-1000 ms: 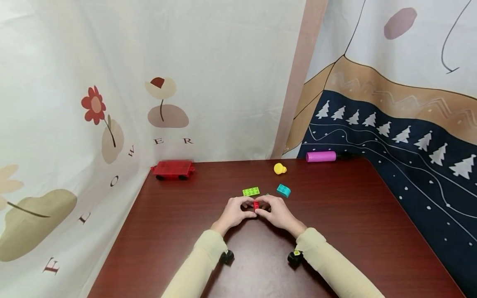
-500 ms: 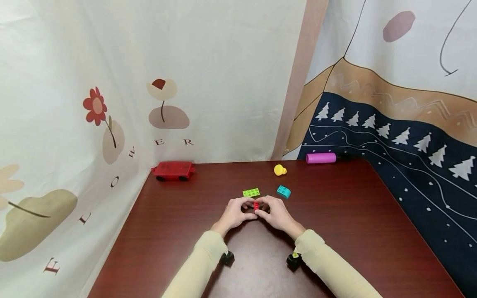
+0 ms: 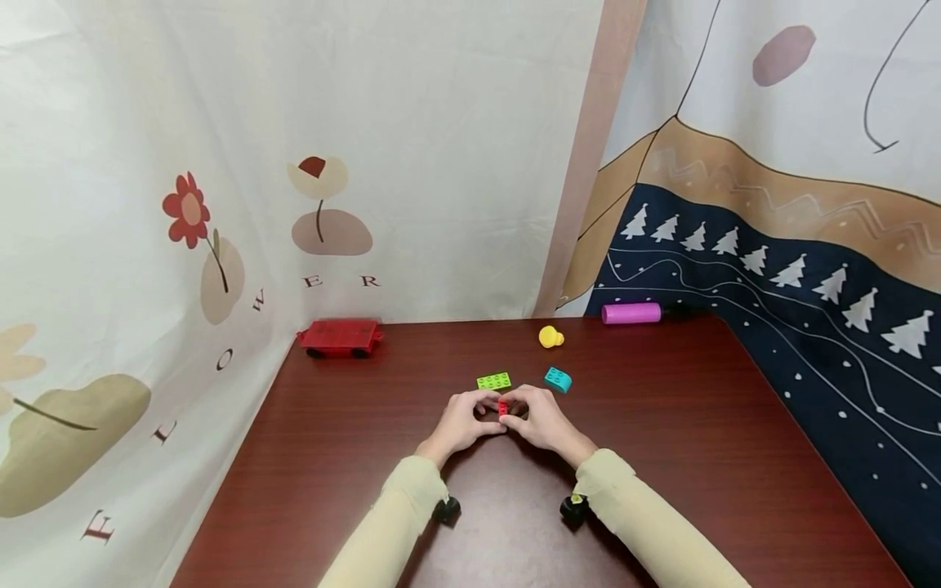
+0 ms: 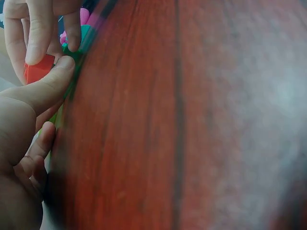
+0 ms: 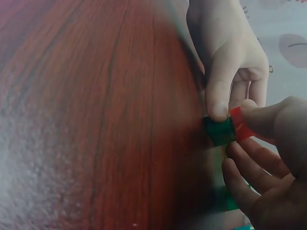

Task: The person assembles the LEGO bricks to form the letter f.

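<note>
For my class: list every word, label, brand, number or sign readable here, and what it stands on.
"FLOWER": spaced brown capitals on the white fabric backdrop.
Right wrist view: small marks on that backdrop, too blurred to read.
None readable on the small red plastic brick, dark green plastic brick, lime-green studded plastic brick or turquoise studded plastic brick.

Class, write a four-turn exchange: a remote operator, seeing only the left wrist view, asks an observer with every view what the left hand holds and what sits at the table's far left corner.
Operator: In my view, the left hand hides most of what it grips. What is it?
Observer: A dark green block; the right wrist view shows it plainly.
Operator: And at the far left corner of the table?
Observer: A red toy wagon, shown in the head view.
</note>
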Tool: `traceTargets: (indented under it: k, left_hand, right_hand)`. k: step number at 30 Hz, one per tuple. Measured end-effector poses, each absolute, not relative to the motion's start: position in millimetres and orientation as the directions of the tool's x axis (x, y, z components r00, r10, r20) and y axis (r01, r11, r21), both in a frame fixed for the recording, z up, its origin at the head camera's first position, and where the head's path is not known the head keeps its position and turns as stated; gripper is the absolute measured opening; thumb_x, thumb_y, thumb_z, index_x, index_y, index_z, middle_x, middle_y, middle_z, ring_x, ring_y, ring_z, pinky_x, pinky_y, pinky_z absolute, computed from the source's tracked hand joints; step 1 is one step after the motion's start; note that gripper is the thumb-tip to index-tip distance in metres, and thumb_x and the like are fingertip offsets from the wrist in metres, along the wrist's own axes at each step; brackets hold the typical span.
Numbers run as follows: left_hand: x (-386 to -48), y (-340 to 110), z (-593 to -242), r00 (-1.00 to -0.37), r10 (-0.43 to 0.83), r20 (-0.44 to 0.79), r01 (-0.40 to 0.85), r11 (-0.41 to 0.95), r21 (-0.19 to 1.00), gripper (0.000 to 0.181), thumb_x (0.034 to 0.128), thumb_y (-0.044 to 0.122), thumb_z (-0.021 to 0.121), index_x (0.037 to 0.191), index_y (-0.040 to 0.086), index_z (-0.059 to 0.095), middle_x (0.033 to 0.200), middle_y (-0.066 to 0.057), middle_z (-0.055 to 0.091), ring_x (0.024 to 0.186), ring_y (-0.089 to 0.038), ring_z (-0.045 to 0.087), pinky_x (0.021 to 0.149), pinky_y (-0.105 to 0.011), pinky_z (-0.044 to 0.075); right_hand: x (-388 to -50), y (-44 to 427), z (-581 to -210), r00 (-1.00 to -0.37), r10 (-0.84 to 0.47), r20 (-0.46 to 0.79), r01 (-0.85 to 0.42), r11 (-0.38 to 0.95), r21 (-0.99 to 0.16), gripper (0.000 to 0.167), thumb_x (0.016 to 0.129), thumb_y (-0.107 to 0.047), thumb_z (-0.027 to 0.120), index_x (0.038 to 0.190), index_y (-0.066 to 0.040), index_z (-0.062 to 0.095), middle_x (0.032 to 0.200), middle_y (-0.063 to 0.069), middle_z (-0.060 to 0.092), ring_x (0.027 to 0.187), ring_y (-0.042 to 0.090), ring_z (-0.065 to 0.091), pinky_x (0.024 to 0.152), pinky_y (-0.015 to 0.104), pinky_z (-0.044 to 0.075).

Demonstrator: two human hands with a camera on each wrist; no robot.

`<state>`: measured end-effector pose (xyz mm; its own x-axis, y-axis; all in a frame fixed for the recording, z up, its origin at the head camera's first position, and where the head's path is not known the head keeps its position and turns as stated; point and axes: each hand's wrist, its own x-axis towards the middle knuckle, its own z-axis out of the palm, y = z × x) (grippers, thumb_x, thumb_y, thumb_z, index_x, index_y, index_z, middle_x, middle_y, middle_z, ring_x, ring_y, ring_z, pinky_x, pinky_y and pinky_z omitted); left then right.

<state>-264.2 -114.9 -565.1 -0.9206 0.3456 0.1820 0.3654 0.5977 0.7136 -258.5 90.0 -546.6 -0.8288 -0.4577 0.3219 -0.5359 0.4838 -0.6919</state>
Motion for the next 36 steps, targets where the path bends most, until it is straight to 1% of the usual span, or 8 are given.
traceTargets:
  k: [6, 10, 16, 24, 27, 30, 32, 36]
  left_hand:
    - [-265.5, -120.9, -566.1, -0.911, 0.363, 0.195, 0.385, 0.585, 0.713, 0.046, 0.0774, 0.027, 0.096, 0.117, 0.015, 0.077, 0.102, 0.004, 0.078, 0.089, -0.013, 0.064, 0.081, -0.027, 0.053]
    - [-266.0, -123.2, -564.9, -0.91, 0.363, 0.198, 0.386, 0.575, 0.721, 0.045, 0.0764, 0.029, 0.097, 0.115, 0.016, 0.078, 0.101, 0.005, 0.077, 0.088, -0.011, 0.063, 0.08, -0.027, 0.052]
    - [-266.6, -121.4, -563.9, -0.899, 0.392, 0.196, 0.407, 0.579, 0.707, 0.041, 0.0799, 0.031, 0.094, 0.114, 0.016, 0.077, 0.1, 0.005, 0.076, 0.089, -0.009, 0.065, 0.081, -0.026, 0.054]
    - [-266.7, -122.7, -561.7, -0.901, 0.365, 0.234, 0.415, 0.567, 0.712, 0.034, 0.0826, 0.026, 0.092, 0.11, 0.012, 0.079, 0.1, 0.001, 0.076, 0.096, -0.017, 0.066, 0.089, -0.036, 0.054]
    - [-266.8, -122.9, -564.3, -0.903, 0.366, 0.224, 0.405, 0.552, 0.729, 0.034, 0.0831, 0.026, 0.092, 0.111, 0.012, 0.079, 0.101, 0.001, 0.076, 0.097, -0.017, 0.068, 0.091, -0.035, 0.054]
    - [-267.2, -121.8, -567.8, -0.907, 0.369, 0.202, 0.385, 0.533, 0.754, 0.035, 0.0838, 0.026, 0.091, 0.113, 0.012, 0.078, 0.104, 0.002, 0.076, 0.1, -0.015, 0.068, 0.093, -0.033, 0.055]
    - [-267.5, -120.8, -569.7, -0.912, 0.367, 0.184, 0.367, 0.526, 0.767, 0.036, 0.0837, 0.026, 0.092, 0.114, 0.013, 0.077, 0.105, 0.003, 0.076, 0.101, -0.014, 0.068, 0.093, -0.032, 0.054]
    - [-267.6, -118.6, -571.1, -0.912, 0.367, 0.182, 0.363, 0.517, 0.775, 0.036, 0.0838, 0.026, 0.091, 0.114, 0.014, 0.076, 0.105, 0.003, 0.075, 0.101, -0.015, 0.068, 0.093, -0.033, 0.054]
  right_hand:
    - [-259.5, 85.7, -552.7, -0.846, -0.412, 0.339, -0.513, 0.459, -0.725, 0.026, 0.084, -0.004, 0.088, 0.109, -0.003, 0.079, 0.096, 0.006, 0.071, 0.08, 0.014, 0.072, 0.07, 0.027, 0.059]
    - [-259.5, 86.0, -555.0, -0.848, -0.4, 0.349, -0.512, 0.441, -0.737, 0.028, 0.084, -0.006, 0.089, 0.111, -0.004, 0.08, 0.096, 0.005, 0.073, 0.079, 0.012, 0.072, 0.071, 0.026, 0.059]
    - [-256.2, 91.9, -558.3, -0.858, -0.411, 0.309, -0.491, 0.474, -0.731, 0.032, 0.09, -0.01, 0.085, 0.12, -0.007, 0.078, 0.105, 0.004, 0.077, 0.084, 0.012, 0.073, 0.075, 0.025, 0.059]
    - [-260.0, 93.4, -556.3, -0.838, -0.474, 0.269, -0.502, 0.481, -0.718, 0.037, 0.097, -0.019, 0.078, 0.132, -0.009, 0.071, 0.116, 0.004, 0.075, 0.091, 0.014, 0.072, 0.08, 0.028, 0.059]
    - [-263.0, 94.7, -556.3, -0.852, -0.463, 0.243, -0.471, 0.479, -0.741, 0.035, 0.101, -0.021, 0.074, 0.133, -0.008, 0.07, 0.117, 0.004, 0.075, 0.094, 0.015, 0.073, 0.082, 0.03, 0.06]
    - [-267.4, 96.6, -557.0, -0.878, -0.424, 0.223, -0.432, 0.498, -0.752, 0.033, 0.104, -0.022, 0.07, 0.133, -0.007, 0.068, 0.117, 0.005, 0.075, 0.098, 0.017, 0.073, 0.085, 0.034, 0.06]
    - [-270.9, 97.6, -557.0, -0.894, -0.395, 0.211, -0.407, 0.519, -0.752, 0.033, 0.104, -0.022, 0.069, 0.133, -0.006, 0.067, 0.118, 0.006, 0.074, 0.101, 0.02, 0.073, 0.088, 0.038, 0.06]
    - [-278.5, 97.0, -554.6, -0.915, -0.345, 0.209, -0.378, 0.55, -0.744, 0.036, 0.102, -0.017, 0.072, 0.134, -0.001, 0.066, 0.122, 0.012, 0.071, 0.104, 0.025, 0.072, 0.092, 0.043, 0.059]
